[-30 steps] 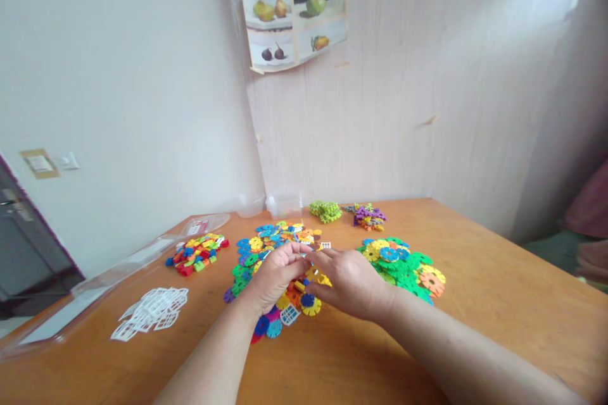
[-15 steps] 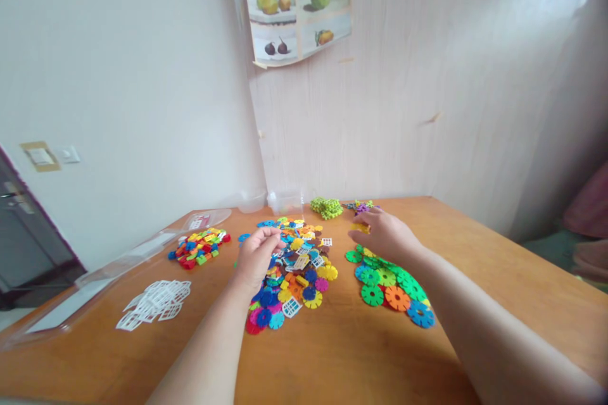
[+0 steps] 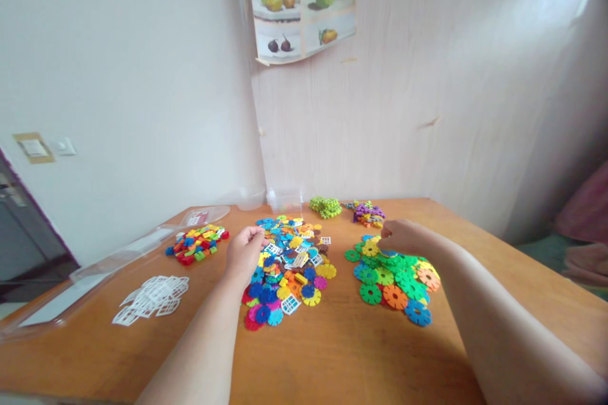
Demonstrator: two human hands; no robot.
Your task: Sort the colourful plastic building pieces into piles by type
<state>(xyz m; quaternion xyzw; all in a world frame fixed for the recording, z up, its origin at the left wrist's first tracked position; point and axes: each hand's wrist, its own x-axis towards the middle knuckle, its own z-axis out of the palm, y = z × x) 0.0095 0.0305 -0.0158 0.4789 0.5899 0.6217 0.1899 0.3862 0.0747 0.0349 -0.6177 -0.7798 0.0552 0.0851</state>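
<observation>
My left hand (image 3: 245, 249) is at the left edge of a mixed pile of plastic pieces (image 3: 295, 258). Its thumb and fingers are pinched together, and whatever they hold is hidden. Slotted discs, small bricks and white window-shaped pieces lie jumbled in that pile. Over the back of a second pile, made of slotted discs (image 3: 395, 296), mostly green, hovers my right hand (image 3: 403, 236). The fingers curl downward, closed, and I cannot make out what is in them. A blue disc (image 3: 388, 253) shows just under the fingertips.
White lattice pieces (image 3: 154, 297) lie at the left, with colourful bricks (image 3: 198, 243) behind them. Green pieces (image 3: 325, 207) and purple-and-yellow pieces (image 3: 368, 213) sit at the back. A clear plastic box (image 3: 285, 201) stands by the wall; clear packaging (image 3: 90, 285) lines the left edge.
My right hand has moved from the purple pieces toward me and right, over the discs; the yellow piece no longer shows in its fingers. My left hand has shifted slightly left.
</observation>
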